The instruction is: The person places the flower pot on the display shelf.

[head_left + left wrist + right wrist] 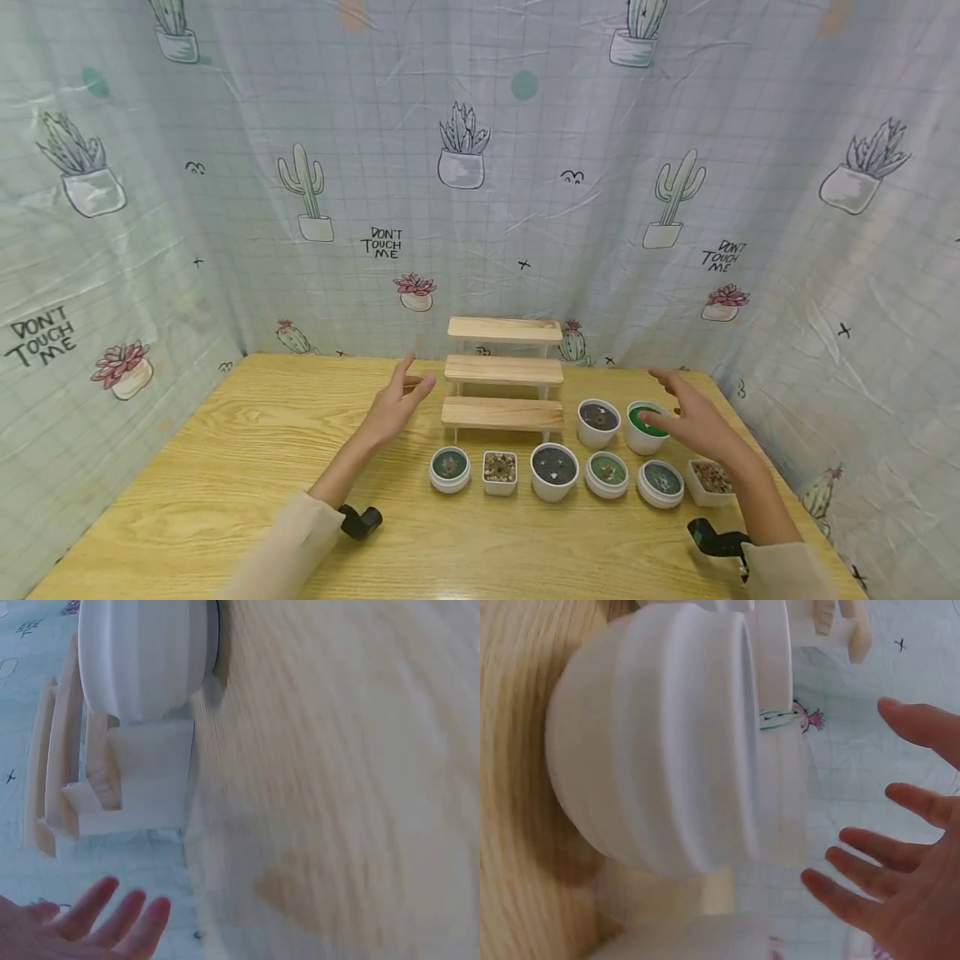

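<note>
My left hand [392, 408] hovers just left of a three-tier wooden shelf stand [502, 413], fingers spread and holding nothing. In the left wrist view its fingers [142, 930] extend beside the stand's white end panel [154, 776]. My right hand [696, 423] is raised over the pots at the right, with thumb and fingers apart and nothing in them. Its thumb overlaps a white pot with a bright green top [643, 440] in the head view. The right wrist view shows a ridged white pot [645, 742] to the left of the spread fingers [855, 874].
In front of the stand runs a row of small white pots, among them a square one with pebbles [499, 473] and a dark-filled one [554, 467]. Another dark-filled pot [597, 423] stands behind. A cactus-print curtain [480, 208] encloses the wooden table [225, 467].
</note>
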